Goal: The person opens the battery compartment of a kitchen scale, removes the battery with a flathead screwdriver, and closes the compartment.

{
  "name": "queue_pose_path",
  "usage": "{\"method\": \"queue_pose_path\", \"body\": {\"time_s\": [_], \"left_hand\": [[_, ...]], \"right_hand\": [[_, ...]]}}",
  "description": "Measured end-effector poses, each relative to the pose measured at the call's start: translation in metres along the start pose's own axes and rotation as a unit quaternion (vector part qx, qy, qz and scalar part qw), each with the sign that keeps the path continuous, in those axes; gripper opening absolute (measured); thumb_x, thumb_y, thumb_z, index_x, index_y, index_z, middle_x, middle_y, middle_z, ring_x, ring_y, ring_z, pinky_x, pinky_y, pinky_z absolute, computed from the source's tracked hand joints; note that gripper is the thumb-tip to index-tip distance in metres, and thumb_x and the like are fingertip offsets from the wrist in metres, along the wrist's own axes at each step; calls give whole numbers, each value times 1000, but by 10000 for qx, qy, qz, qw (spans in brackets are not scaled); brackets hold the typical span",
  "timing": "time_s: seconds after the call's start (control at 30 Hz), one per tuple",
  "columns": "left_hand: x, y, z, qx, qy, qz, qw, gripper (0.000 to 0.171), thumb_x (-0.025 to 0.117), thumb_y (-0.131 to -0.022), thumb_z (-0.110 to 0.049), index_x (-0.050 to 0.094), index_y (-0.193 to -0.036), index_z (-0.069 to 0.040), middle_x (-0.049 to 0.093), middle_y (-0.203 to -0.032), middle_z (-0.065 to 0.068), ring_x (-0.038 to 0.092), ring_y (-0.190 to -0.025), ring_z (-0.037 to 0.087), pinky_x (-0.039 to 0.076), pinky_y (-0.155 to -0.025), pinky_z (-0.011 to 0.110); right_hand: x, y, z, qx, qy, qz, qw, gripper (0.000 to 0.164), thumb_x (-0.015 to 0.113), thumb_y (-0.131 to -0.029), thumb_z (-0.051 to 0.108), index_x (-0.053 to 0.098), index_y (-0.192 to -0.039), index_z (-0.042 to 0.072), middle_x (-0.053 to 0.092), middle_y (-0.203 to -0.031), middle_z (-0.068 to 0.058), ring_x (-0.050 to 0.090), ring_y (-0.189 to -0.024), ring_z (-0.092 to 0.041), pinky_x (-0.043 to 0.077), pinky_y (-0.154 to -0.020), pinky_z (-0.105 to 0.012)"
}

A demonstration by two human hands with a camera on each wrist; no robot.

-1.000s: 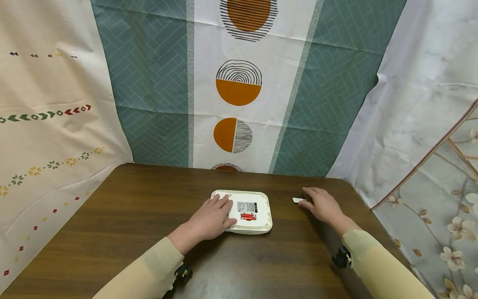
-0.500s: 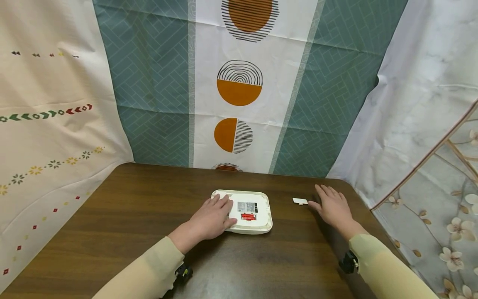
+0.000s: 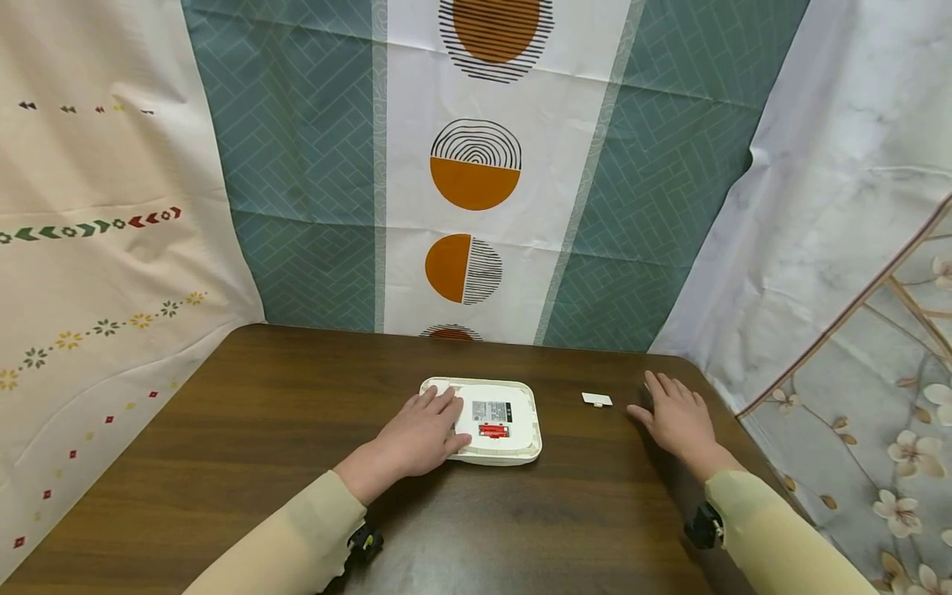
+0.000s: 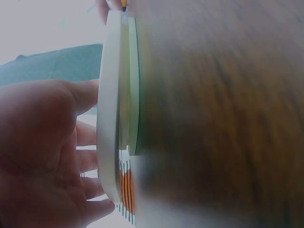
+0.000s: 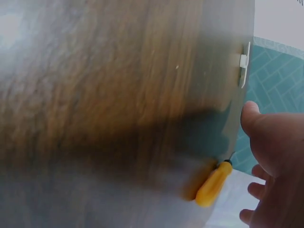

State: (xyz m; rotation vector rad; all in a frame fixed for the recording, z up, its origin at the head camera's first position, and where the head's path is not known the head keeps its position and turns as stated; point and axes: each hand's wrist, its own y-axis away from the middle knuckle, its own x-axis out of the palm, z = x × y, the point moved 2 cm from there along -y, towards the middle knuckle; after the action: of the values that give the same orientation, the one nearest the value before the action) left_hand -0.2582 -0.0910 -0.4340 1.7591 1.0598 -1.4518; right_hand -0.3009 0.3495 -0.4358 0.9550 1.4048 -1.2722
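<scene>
A white, rounded rectangular device lies in the middle of the table, with a printed label and a battery bay holding red batteries facing up. My left hand rests spread over its left part; in the left wrist view the fingers reach across the white slab. To the right lies a small white battery cover with a tab. Beyond it, my right hand hovers with fingers extended, holding nothing. Under that hand a yellow-handled screwdriver lies on the table, mostly hidden in the head view.
A brown wooden table carries everything. Behind it hangs a patterned curtain, with a cream cloth on the left and a marbled floral one on the right, close to the table's edges.
My right hand has moved right, off the small battery cover, which now shows whole, to above the screwdriver. My left hand and the device have stayed put.
</scene>
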Motion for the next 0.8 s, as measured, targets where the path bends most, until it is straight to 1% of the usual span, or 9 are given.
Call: {"method": "queue_pose_path", "body": {"time_s": [0.23,0.4,0.57,0.7,0.73,0.8], "left_hand": [[0,0,-1,-13,-16,15,10000,70,62,-113,-49,51,-163,-2,41,-174,18,31,-163,44,26,-132,59],[0,-1,0,-5,-24,-17,10000,69,62,-112,-48,52,-163,-1,42,-173,18,31,-163,44,27,-132,58],[1,-1,0,2,-36,-20,10000,69,61,-113,-48,51,-163,-2,41,-174,18,31,-163,44,27,-131,59],[1,-1,0,2,-12,-23,10000,69,62,-113,-48,51,-163,-2,41,-174,18,31,-163,44,27,-131,59],[1,0,0,-1,-8,-22,10000,69,61,-113,-48,51,-163,-2,41,-174,18,31,-163,44,27,-131,59],[0,0,0,-3,-2,-23,10000,69,62,-113,-48,51,-163,-2,41,-174,18,31,-163,44,27,-131,59]], "right_hand": [[-1,8,-7,132,-15,-88,9999,77,71,-109,39,44,-159,-13,47,-155,-42,44,-143,-63,36,-114,-79],[3,11,-15,179,-30,-148,9997,77,72,-108,37,44,-156,-16,48,-152,-44,46,-139,-64,39,-113,-78],[6,12,-23,359,-70,-74,9993,76,72,-108,37,46,-152,-19,49,-150,-45,47,-137,-65,40,-112,-77],[5,13,-24,460,-62,-108,9989,70,73,-107,35,52,-142,-22,55,-143,-45,51,-131,-66,45,-107,-77],[4,13,-24,463,-50,-147,9988,67,73,-107,34,54,-138,-22,57,-138,-44,53,-128,-65,46,-105,-76],[2,14,-24,478,-49,-229,9986,58,74,-106,32,59,-124,-21,62,-126,-42,58,-119,-65,50,-97,-76]]}}
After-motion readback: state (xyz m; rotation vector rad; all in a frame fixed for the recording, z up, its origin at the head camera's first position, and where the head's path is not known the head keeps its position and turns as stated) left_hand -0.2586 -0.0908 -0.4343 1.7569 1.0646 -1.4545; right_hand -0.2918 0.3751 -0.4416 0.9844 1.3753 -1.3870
